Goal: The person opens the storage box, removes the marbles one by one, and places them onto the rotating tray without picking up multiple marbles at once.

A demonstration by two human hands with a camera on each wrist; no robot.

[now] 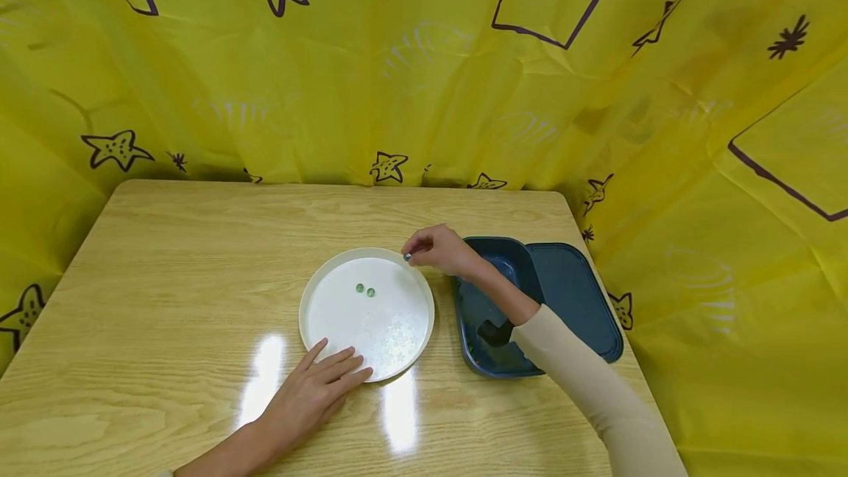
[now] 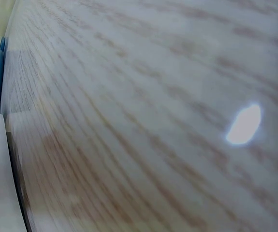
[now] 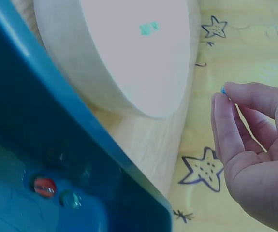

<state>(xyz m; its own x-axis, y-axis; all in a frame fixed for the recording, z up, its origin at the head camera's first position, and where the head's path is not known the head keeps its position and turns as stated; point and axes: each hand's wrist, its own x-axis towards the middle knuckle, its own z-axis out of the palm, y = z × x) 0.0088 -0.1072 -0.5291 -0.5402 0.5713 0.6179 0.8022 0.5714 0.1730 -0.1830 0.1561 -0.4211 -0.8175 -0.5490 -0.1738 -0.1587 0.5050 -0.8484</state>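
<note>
My right hand (image 1: 440, 249) pinches a small bluish marble (image 1: 407, 257) between thumb and fingertips, over the far right rim of a round white tray (image 1: 338, 322). In the right wrist view only a sliver of that marble (image 3: 223, 90) shows. Two green marbles (image 1: 365, 290) lie side by side on the tray, left of its middle. With fingers spread and fairly straight, my left hand (image 1: 314, 392) rests on the tray's near edge. Beneath my right forearm stands a dark blue box (image 1: 493, 372). Inside it the right wrist view shows a red marble (image 3: 45, 186) and a green marble (image 3: 71, 199).
A dark blue lid (image 1: 576, 300) lies to the right of the box, near the table's right edge. The wood-grain table (image 1: 179, 278) stands against a yellow curtain (image 1: 318, 87) with drawn stars, which also hangs along both sides.
</note>
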